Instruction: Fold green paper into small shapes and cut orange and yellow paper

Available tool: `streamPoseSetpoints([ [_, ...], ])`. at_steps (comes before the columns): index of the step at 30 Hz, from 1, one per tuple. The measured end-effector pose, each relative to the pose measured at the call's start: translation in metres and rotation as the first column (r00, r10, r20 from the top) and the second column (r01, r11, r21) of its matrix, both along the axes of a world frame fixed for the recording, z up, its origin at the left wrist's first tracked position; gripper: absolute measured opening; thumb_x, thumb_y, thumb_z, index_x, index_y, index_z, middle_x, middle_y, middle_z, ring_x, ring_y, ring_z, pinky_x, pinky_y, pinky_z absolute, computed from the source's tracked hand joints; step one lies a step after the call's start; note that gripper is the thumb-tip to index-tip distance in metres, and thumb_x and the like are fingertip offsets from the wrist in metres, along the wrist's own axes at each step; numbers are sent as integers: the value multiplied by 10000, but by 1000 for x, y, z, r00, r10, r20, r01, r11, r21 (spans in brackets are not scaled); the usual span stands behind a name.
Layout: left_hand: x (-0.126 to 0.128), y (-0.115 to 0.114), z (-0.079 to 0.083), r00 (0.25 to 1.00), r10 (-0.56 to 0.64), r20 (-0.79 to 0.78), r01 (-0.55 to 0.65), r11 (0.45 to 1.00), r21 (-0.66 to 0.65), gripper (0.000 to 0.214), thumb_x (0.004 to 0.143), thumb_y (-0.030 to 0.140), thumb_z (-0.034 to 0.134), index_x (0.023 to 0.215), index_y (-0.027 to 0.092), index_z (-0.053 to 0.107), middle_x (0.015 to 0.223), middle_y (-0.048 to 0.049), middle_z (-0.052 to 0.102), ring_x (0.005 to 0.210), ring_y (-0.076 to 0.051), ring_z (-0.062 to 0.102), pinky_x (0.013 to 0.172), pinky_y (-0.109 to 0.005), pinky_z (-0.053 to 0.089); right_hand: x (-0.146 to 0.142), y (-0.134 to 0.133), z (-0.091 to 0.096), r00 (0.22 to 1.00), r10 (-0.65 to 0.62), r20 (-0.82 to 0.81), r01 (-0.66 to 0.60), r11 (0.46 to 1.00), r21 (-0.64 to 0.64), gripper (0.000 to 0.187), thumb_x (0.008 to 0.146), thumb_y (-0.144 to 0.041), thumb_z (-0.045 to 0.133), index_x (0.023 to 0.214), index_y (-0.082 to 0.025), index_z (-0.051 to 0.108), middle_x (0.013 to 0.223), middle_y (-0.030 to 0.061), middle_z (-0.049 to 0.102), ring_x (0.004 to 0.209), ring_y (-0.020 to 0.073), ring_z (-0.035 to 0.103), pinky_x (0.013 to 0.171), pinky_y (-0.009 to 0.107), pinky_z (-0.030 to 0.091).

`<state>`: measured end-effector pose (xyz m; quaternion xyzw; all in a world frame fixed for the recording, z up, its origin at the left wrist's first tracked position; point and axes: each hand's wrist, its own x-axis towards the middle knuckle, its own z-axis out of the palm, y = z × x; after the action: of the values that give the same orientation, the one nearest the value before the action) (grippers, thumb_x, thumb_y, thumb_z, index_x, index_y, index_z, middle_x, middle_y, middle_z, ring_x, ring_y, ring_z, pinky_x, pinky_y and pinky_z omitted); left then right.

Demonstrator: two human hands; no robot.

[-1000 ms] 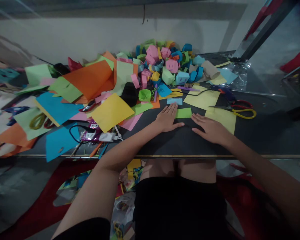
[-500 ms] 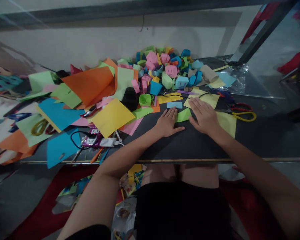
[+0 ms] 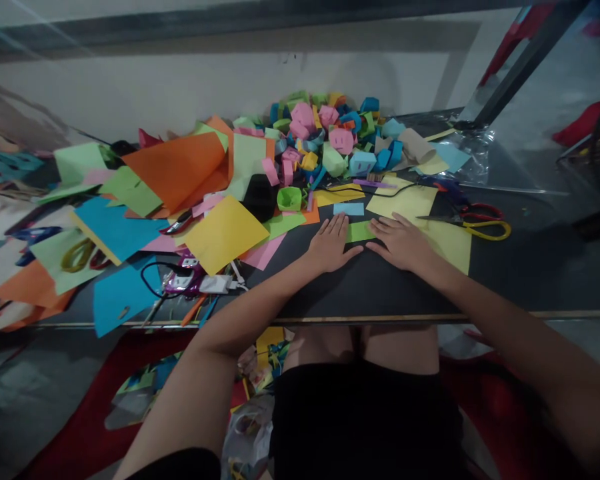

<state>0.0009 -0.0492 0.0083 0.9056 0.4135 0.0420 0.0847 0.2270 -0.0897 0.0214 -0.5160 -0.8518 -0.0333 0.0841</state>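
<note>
Dark table (image 3: 545, 267) crosses mid-frame. Flat and slightly apart, the left hand (image 3: 329, 245) and right hand (image 3: 400, 241) rest at opposite ends of a green paper strip (image 3: 360, 231) right of centre, probably steadying it. Sliding room lies below, towards the front edge; scissors (image 3: 466, 219) sit farther right.

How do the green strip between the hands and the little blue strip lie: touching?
Apart. The head view shows dark tabletop between the green strip and the blue strip.
</note>
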Motion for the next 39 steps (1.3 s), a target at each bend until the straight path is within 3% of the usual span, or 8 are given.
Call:
streamPoseSetpoints([
  [4,-5,17,-4,993,-23,115,20,999,33,585,1058,443,386,1508,74,455,1619,-219,421,1529,-298,391,1271,-478,307,-10,32,17,1000,2,-10,-2,1000,24,441,1017,-502,491,1174,-222,794,1099,119,797,1127,310,680,1090,528,456],
  [9,-10,38,-4,954,-71,290,53,996,70,515,916,410,718,1317,106,606,1454,-203,610,1412,-291,543,1214,-451,420,-21,60,4,983,112,-146,-111,994,13,475,923,-390,659,1344,-174,701,1368,132,698,1239,327,643,1077,507,491],
  [12,-11,38,-2,944,-91,317,57,992,115,495,905,364,742,1315,116,616,1432,-187,633,1392,-291,562,1200,-461,440,-21,58,-13,962,107,-251,-99,994,46,523,924,-309,648,1409,-116,647,1307,164,725,1214,329,660,1063,496,513],
  [14,-11,35,0,948,-61,312,24,992,120,494,918,366,729,1335,128,613,1420,-176,646,1367,-289,586,1170,-460,473,-19,53,-18,945,100,-312,-75,993,91,516,934,-335,650,1415,-146,651,1269,149,744,1196,332,665,1050,504,521],
  [18,-9,30,0,952,-21,305,-15,993,116,520,917,387,734,1352,130,611,1437,-170,638,1358,-289,595,1144,-445,502,-11,49,-17,920,124,-372,-71,985,155,311,952,-367,646,1214,-269,781,1292,76,744,1190,319,664,1053,528,510],
  [30,-13,31,-2,951,-68,301,-16,962,271,486,893,414,761,1285,145,664,1473,-177,608,1369,-319,586,1150,-482,496,-14,46,-14,902,101,-420,-42,988,148,432,927,-410,674,1330,-262,722,1297,81,742,1205,344,657,1048,553,492],
  [35,-15,32,-7,943,-147,298,40,941,337,492,881,337,777,1308,130,649,1487,-189,593,1340,-316,610,1123,-478,518,-13,47,-6,821,137,-554,-48,984,172,371,1003,-485,531,1136,-260,794,1154,76,795,1088,293,715,1037,532,497],
  [39,-15,32,-8,915,-219,340,59,904,423,392,901,307,749,1250,145,675,1448,-178,630,1322,-304,624,1100,-479,524,-9,48,-2,707,107,-699,-43,993,108,532,1032,-598,402,981,-275,823,1102,72,806,1063,270,723,1032,514,502],
])
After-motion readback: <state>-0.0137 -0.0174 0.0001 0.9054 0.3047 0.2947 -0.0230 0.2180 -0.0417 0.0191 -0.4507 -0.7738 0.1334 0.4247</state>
